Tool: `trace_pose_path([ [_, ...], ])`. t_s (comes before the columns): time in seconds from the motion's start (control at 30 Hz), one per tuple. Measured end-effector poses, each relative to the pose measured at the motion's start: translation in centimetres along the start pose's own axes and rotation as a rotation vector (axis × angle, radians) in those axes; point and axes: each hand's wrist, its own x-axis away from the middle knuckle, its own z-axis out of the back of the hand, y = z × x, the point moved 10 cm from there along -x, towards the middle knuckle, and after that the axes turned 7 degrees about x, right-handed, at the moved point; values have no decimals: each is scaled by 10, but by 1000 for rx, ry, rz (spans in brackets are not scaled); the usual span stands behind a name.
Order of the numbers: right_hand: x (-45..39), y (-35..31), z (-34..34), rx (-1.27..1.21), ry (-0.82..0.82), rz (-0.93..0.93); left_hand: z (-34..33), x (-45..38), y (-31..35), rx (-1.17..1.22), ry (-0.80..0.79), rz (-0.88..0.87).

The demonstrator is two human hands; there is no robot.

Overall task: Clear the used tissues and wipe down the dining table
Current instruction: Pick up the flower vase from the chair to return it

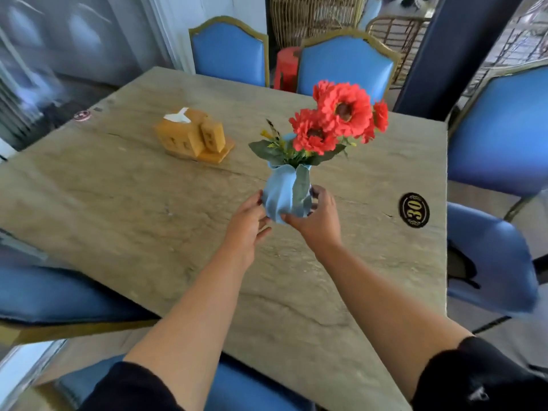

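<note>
Seen from above, a person's left hand (247, 216) and right hand (315, 216) cup a pale blue vase (286, 192) of red flowers (341, 114) near the middle of a stone-look dining table (148, 203). The right fingers curl round the vase; the left fingers lie fairly straight against its side. No used tissues are visible. A wooden tissue holder (194, 136) stands beyond. Probably moving the vase for wiping: keep it upright, hold it low
</note>
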Motion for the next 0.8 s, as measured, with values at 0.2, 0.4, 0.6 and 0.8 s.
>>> trace_pose_path([
  [0.2,-13,-18,-61,44,72,-73,53,-54,15,-53,-78,-3],
  [0.4,-37,-29,-117,52,164,-152,89,-112,28,-158,-191,5],
  [0.6,-72,-36,-153,70,210,-211,108,-171,45,-260,-245,-27],
  [0.8,-97,-35,-170,101,256,-241,136,-205,64,-823,-137,-340],
])
